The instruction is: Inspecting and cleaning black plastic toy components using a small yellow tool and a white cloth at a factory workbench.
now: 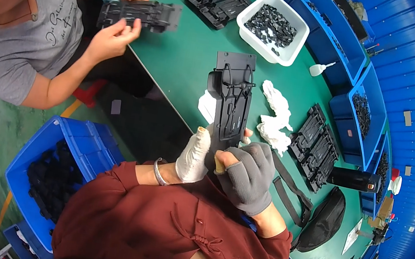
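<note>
A long black moulded plastic chassis (235,101) stands tilted up in front of my body. My left hand (193,156), in a white glove, holds its lower part, thumb along the near-left side and fingertips showing past the right edge. My right hand (248,179), in a grey glove with bare fingertips, is closed and lies against the lower end of the chassis. Whatever its pinched fingers hold is hidden. Crumpled white cloths (275,119) and a paired black plastic chassis (315,146) lie on the green table to the right.
A white tub (296,45) of small black parts stands ahead, near another chassis pair (217,4). Blue bins (350,112) line the far right edge. A black pouch (323,220) and a dark bottle (354,179) sit right. At left, a co-worker (32,29) handles a similar chassis above a blue crate (81,144).
</note>
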`<state>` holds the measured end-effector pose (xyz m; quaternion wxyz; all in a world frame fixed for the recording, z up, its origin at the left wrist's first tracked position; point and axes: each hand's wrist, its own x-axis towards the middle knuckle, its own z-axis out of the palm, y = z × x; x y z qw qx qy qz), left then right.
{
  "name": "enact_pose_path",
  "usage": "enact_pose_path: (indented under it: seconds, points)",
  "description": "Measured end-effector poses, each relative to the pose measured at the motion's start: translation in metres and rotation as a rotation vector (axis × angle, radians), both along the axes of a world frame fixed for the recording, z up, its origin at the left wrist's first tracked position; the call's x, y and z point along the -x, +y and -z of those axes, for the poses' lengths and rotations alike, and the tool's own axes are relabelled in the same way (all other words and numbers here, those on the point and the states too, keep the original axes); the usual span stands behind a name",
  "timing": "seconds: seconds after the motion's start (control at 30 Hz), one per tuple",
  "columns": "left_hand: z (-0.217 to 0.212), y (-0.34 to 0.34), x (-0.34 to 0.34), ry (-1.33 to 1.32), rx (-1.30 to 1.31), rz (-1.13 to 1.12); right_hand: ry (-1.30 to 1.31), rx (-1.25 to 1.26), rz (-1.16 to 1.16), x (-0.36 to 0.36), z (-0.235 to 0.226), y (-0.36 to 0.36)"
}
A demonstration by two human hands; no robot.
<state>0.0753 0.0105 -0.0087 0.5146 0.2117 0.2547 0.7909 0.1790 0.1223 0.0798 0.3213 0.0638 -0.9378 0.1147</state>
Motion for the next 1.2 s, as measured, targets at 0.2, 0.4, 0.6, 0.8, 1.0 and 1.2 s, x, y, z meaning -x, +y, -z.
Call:
enact_pose_path:
  seconds: [0.2, 0.4, 0.6, 0.8, 1.0, 1.2]
  points:
    - [0.001, -0.001, 0.001, -0.005, -0.003, 0.022, -0.079, 0.015, 0.0, -0.002, -0.005, 0.002]
    - [0.003, 0.0, 0.0, -0.02, -0.013, 0.034, -0.083, 0.008, 0.005, -0.002, -0.006, 0.002]
    - [0.001, -0.002, -0.001, -0.004, 0.005, 0.03, -0.105, -0.038, 0.017, -0.001, -0.006, 0.002]
    - [-0.001, -0.004, -0.002, -0.042, -0.002, 0.049, -0.091, -0.052, 0.018, 0.001, -0.006, 0.002]
    - [0.001, -0.004, -0.003, -0.088, 0.012, 0.057, -0.121, -0.022, 0.019, 0.001, -0.01, 0.001]
    - [-0.002, -0.005, -0.006, -0.094, 0.037, 0.031, -0.149, -0.005, 0.004, 0.0, -0.013, 0.002]
